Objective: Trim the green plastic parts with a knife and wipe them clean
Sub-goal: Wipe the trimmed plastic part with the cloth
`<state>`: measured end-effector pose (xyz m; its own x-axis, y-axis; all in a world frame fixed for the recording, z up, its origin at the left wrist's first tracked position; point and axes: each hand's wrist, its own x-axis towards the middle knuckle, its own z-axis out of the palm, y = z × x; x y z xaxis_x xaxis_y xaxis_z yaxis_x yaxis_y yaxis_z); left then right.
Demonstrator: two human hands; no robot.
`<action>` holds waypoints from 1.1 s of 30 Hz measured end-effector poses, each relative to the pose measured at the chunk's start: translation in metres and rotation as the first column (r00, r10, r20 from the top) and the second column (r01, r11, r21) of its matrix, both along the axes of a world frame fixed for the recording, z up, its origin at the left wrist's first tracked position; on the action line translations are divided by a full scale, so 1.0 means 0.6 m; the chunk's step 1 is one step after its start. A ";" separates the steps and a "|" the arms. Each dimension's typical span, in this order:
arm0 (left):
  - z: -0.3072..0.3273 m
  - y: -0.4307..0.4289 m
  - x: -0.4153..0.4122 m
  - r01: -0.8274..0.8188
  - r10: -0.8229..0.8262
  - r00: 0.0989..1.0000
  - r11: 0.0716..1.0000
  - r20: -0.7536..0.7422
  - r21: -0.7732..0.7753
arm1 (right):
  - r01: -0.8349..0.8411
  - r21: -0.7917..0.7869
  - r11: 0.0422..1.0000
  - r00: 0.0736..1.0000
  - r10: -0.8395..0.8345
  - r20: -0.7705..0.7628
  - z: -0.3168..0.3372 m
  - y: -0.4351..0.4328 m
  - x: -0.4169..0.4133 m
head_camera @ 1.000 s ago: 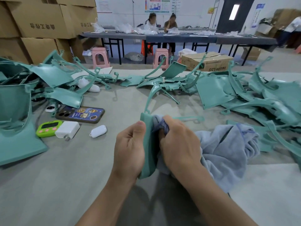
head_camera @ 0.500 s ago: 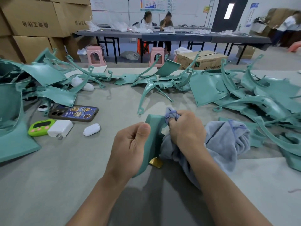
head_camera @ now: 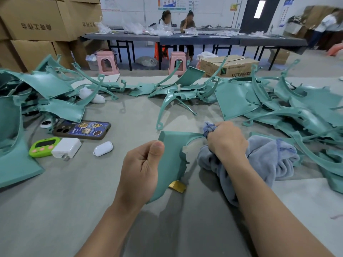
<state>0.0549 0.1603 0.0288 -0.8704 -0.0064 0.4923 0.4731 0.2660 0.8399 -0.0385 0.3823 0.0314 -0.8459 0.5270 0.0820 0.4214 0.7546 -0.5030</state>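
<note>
My left hand (head_camera: 143, 169) grips a green plastic panel (head_camera: 172, 156) by its left edge, thumb on the front face, holding it above the grey table (head_camera: 74, 210). My right hand (head_camera: 225, 140) clutches a bunched blue-grey cloth (head_camera: 267, 160) and presses it round the thin arm at the panel's upper right. The rest of the cloth lies heaped on the table to the right. A small gold-coloured object (head_camera: 177, 186) lies on the table just under the panel's lower edge. No knife blade is plainly visible.
Heaps of green plastic parts lie at the left (head_camera: 46, 93), the far middle (head_camera: 185, 89) and the right (head_camera: 297, 112). A phone (head_camera: 83, 129), green timer (head_camera: 43, 146), white charger (head_camera: 66, 150) and small white case (head_camera: 103, 148) sit left of my hands. Cardboard boxes and seated people are behind.
The panel has turned from edge-on to showing its broad face. My right hand with the cloth has slid up and to the right along the panel's arm. The gold object has come into view.
</note>
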 end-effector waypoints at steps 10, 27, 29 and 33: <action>-0.005 -0.009 0.000 -0.121 0.120 0.992 0.992 0.040 0.022 | 0.081 0.051 0.995 0.997 -0.081 -0.003 0.011 0.020 0.012; 0.018 -0.034 -0.021 -0.335 -0.341 0.731 0.576 0.592 0.746 | -0.363 -0.914 0.180 0.905 0.300 -0.300 0.060 -0.087 0.126; 0.019 -0.033 -0.024 -0.369 -0.218 0.732 0.669 0.646 0.645 | -0.374 -0.903 0.211 0.891 0.352 -0.287 0.062 -0.087 0.130; 0.006 -0.022 -0.025 -0.441 0.095 0.771 0.792 0.630 0.422 | -0.327 -0.879 0.348 0.917 0.340 -0.207 0.067 -0.085 0.138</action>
